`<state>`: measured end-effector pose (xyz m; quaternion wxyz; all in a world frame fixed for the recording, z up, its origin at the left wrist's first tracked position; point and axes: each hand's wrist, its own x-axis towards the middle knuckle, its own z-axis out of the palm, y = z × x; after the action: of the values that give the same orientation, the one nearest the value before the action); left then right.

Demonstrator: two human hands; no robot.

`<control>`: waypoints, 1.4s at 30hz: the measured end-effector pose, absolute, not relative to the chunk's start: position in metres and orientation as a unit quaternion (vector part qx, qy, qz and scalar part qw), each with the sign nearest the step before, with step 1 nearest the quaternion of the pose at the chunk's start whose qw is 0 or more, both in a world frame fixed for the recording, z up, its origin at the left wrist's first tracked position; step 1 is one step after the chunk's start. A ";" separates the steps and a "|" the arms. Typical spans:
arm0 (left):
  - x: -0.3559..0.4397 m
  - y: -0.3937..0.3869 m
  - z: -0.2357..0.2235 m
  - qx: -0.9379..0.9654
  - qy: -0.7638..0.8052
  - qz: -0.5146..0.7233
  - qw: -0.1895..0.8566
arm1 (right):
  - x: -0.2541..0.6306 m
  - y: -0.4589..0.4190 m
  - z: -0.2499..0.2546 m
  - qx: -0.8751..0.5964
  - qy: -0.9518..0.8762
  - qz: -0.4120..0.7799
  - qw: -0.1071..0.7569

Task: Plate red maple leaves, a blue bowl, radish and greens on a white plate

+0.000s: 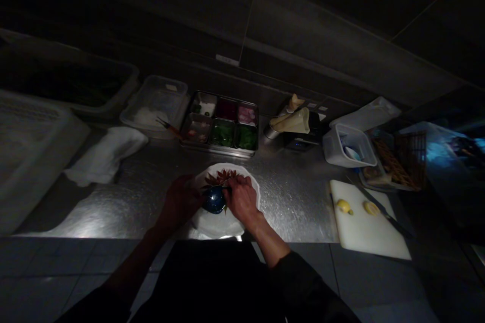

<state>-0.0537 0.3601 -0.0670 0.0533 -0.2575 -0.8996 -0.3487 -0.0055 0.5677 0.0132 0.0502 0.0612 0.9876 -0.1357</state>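
A white scalloped plate [222, 227] sits near the front edge of the steel counter. On it is a small glossy dark blue bowl [214, 200], with red-brown pointed leaves [223, 176] fanned out behind it. My left hand [184, 199] is closed at the bowl's left side, its fingertips in shadow against it. My right hand [241, 198] reaches over the plate from the right. Its fingers are curled and pinched together at the bowl's right rim, by the leaves; what lies between the fingertips is hidden.
Behind the plate stands a metal tray [217, 150] of garnish compartments, with tongs [170, 127] by its left side. A white cloth [108, 156] and plastic tubs are on the left. To the right, a cutting board [364, 227] holds cut lemons [344, 206] and a knife [382, 210].
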 end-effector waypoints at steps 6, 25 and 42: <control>-0.052 0.365 -0.064 -0.270 -0.896 -0.344 0.073 | -0.015 0.565 0.010 0.066 0.985 -0.134 0.082; -0.046 0.355 -0.054 -0.247 -0.906 -0.331 0.093 | 0.000 0.587 0.014 0.059 0.983 -0.174 -0.008; -0.081 0.197 -0.046 -0.066 -0.923 -0.366 0.101 | -0.228 0.502 0.090 -0.046 0.985 -0.160 -0.034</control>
<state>-0.0813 0.1970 -0.0459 0.1005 -0.0662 -0.9229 -0.3658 -0.2284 0.5023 0.0902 -0.0337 -0.0460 0.9854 -0.1603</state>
